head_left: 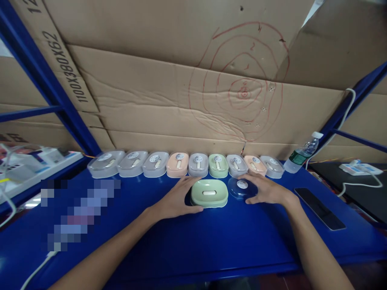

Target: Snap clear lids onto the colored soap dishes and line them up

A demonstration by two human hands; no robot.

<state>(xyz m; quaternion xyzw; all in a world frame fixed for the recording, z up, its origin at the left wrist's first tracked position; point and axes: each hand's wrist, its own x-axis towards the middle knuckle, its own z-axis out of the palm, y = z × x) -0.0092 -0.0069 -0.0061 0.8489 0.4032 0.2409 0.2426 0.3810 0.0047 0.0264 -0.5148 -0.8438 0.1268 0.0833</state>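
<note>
Green box (209, 199) is best kept level — gripped by the left hand (178, 199), clear lid (237, 191) at right gripped by the right hand (267, 191).

Green rounded box (209, 194): open, upright on blue desk (211, 245), small white capsule-shaped piece at its centre. Clear lid (242, 188): separate, just right of box, round white sticker on top, held at its side.

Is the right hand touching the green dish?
Apart. The head view shows the right hand at the clear lid, with bare blue tabletop between its fingertips and the green dish.
</note>
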